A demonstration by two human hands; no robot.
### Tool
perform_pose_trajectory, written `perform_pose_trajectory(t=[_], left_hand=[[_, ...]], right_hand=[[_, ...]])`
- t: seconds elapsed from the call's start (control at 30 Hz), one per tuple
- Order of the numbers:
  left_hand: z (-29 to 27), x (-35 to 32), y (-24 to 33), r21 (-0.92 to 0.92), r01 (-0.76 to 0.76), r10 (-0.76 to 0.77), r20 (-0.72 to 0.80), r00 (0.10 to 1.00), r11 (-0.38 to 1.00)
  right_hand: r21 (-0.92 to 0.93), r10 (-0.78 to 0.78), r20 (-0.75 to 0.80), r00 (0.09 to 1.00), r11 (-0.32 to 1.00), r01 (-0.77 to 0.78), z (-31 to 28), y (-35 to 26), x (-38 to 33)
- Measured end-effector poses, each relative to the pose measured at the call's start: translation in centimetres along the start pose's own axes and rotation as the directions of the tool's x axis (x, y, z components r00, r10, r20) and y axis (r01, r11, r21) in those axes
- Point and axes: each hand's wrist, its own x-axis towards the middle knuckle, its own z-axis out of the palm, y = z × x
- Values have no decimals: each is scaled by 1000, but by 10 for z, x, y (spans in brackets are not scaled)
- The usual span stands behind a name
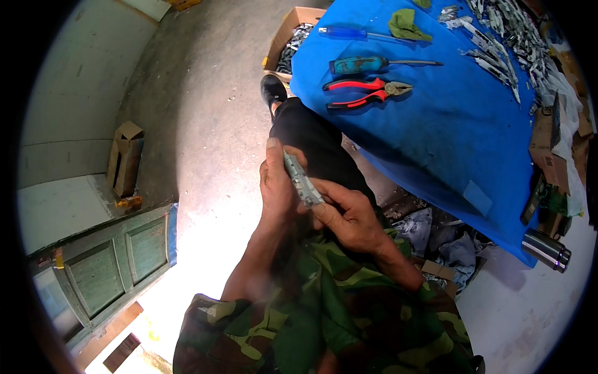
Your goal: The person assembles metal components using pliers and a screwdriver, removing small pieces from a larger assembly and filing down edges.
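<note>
Left hand (277, 187) closed round the near side of a slim grey metal strip (301, 179), thumb up along its upper end. Right hand (349, 215) pinching the strip's lower end between thumb and forefinger, other fingers curled under. Strip held tilted, above the lap, over a black trouser leg (314, 146), well clear of the table's near-left edge.

Table draped in blue cloth (436, 137) off to the right and ahead. Near its left edge, in a row: red-handled pliers (364, 91), a teal-handled screwdriver (374, 63), a blue-handled screwdriver (358, 33). Crumpled green rag (406, 25) just beyond, toward the far edge. Heap of grey metal parts (504, 37) along the far-right edge. Wide bare stretch of cloth between the pliers and the near-right corner.

Open cardboard box (288, 38) of similar metal pieces on the floor, against the table's far-left corner. Steel flask (548, 249) lying below the near-right corner. Scrap card and crumpled grey sheets (445, 243) under the table's near edge. Small brown carton (124, 159) by the left wall; concrete floor (205, 112) between it and the leg.
</note>
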Motion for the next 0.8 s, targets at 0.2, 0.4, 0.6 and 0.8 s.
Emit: perform_pose_trajectory(t=[0.2,0.4,0.6,0.8], left_hand=[[10,-3,2,-102,57,-54,34,998,993],[-4,11,-2,-359,210,-134,223,966,909],[-7,11,-7,-486,351,-215,314,925,801],[-8,6,-9,-379,290,-228,200,953,879]], right_hand=[[16,-12,-44,999,1000,13,6,9,-4],[166,78,-73,994,984,-65,2,8,-4],[309,120,-112,986,948,-80,0,13,0],[347,130,-126,983,935,-79,0,9,3]])
